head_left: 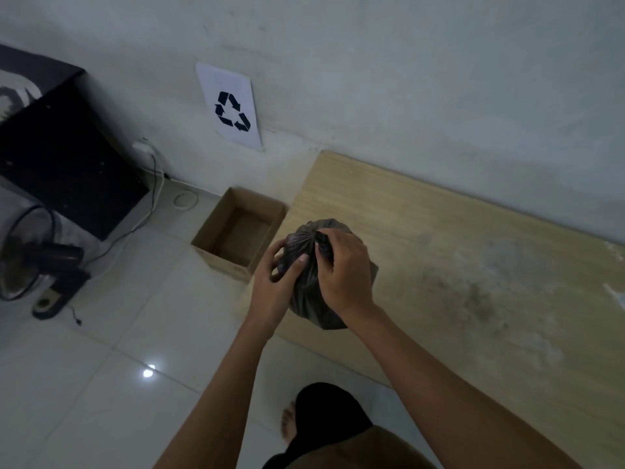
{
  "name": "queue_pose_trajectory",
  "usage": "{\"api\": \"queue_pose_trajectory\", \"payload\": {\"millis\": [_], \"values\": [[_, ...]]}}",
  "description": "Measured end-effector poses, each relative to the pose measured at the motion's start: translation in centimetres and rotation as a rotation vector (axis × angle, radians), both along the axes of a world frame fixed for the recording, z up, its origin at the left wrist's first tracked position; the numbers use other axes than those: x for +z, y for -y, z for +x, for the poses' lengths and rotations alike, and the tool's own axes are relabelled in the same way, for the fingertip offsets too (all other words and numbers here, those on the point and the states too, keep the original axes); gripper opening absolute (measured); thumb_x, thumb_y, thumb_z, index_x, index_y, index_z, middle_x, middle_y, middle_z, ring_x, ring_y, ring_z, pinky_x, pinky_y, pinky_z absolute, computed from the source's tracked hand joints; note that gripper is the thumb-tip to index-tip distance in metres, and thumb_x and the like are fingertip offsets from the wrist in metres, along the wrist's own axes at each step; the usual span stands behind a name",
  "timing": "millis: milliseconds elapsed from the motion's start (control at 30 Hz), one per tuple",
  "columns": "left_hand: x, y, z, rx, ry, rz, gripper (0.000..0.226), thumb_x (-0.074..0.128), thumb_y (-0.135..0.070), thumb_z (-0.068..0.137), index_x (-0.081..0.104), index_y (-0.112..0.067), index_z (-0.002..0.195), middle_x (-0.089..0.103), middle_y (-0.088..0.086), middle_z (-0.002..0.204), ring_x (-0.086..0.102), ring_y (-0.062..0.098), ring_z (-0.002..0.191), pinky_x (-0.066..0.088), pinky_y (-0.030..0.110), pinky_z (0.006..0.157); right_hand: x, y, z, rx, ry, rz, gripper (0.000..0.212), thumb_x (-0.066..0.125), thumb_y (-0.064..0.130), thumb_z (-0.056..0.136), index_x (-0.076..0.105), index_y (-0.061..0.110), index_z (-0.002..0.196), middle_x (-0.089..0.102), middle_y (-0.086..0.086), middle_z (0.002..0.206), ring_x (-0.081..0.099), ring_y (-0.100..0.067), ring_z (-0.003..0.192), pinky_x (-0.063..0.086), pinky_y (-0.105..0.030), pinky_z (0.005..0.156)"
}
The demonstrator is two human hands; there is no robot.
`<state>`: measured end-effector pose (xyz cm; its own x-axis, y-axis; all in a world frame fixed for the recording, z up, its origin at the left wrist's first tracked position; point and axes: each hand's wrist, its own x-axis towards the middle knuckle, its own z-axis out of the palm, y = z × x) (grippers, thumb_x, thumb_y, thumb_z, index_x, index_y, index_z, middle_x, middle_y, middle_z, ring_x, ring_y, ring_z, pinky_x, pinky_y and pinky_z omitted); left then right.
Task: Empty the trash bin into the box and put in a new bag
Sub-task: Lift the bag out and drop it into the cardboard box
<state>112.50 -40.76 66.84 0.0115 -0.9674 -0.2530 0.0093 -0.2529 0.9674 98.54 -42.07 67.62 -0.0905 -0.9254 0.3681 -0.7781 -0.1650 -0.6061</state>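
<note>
1. Your left hand (275,282) and right hand (345,275) meet at frame centre, both closed around a dark trash bag (309,299).
2. Right hand: fingers curled tight over the gathered neck of the bag, clamped on it. Left hand: thumb and fingers pinch the bunched plastic just below that.
3. The bag hangs full and rounded over the left edge of a pale wooden board (456,258).
4. Cardboard box (236,228): open, at 10 o'clock from the bag, just beside the board's edge, on the tiled floor (101,367).
5. Recycling sign (230,106) on the wall at 11 o'clock, above the box.
6. Fan (30,255) at 9 o'clock, far left.
</note>
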Motion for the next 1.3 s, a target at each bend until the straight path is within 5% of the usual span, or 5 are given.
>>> {"api": "queue_pose_trajectory", "payload": {"millis": [100, 400, 733, 1033, 1300], "values": [[-0.9, 4.3, 4.6, -0.017, -0.008, 0.015, 0.052, 0.074, -0.043, 0.090, 0.055, -0.038, 0.138, 0.061, -0.009, 0.137, 0.060, 0.007, 0.124, 0.056, 0.032, 0.098, -0.7, 3.7, 4.6, -0.046, 0.013, -0.011, 0.022, 0.056, 0.023, 0.099, 0.067, 0.012, 0.114, 0.071, -0.005, 0.102, 0.065, -0.025, 0.096, 0.051, -0.043, 0.089], [-2.6, 18.0, 17.6, -0.108, 0.034, 0.075, 0.051, 0.074, -0.040, 0.090, 0.056, -0.037, 0.138, 0.062, -0.009, 0.134, 0.062, 0.005, 0.120, 0.057, 0.028, 0.095, -3.0, 15.7, 17.4, -0.138, 0.073, 0.035, 0.022, 0.056, 0.022, 0.100, 0.068, 0.012, 0.114, 0.071, -0.004, 0.102, 0.064, -0.023, 0.096, 0.051, -0.043, 0.087], [-7.7, 32.1, 27.2, -0.266, 0.070, 0.145, 0.051, 0.074, -0.040, 0.091, 0.056, -0.032, 0.138, 0.064, -0.005, 0.134, 0.062, 0.010, 0.122, 0.055, 0.042, 0.102, -7.6, 27.8, 27.1, -0.266, 0.135, 0.181, 0.031, 0.049, 0.030, 0.101, 0.067, 0.012, 0.118, 0.071, -0.004, 0.110, 0.065, -0.022, 0.102, 0.053, -0.045, 0.093], [-20.9, 44.2, 32.8, -0.359, 0.122, 0.281, 0.054, 0.074, -0.036, 0.090, 0.053, -0.033, 0.140, 0.062, -0.006, 0.136, 0.061, 0.006, 0.122, 0.053, 0.042, 0.105, -22.0, 38.1, 33.4, -0.376, 0.243, 0.311, 0.032, 0.047, 0.031, 0.103, 0.067, 0.010, 0.118, 0.070, -0.005, 0.112, 0.065, -0.022, 0.105, 0.053, -0.045, 0.093], [-42.3, 51.8, 33.2, -0.368, 0.192, 0.255, 0.058, 0.074, -0.041, 0.087, 0.053, -0.036, 0.141, 0.062, -0.009, 0.136, 0.061, 0.007, 0.123, 0.053, 0.043, 0.105, -43.2, 44.7, 34.4, -0.346, 0.315, 0.383, 0.033, 0.046, 0.034, 0.105, 0.065, 0.014, 0.122, 0.067, -0.002, 0.116, 0.062, -0.017, 0.110, 0.053, -0.043, 0.095]]}}
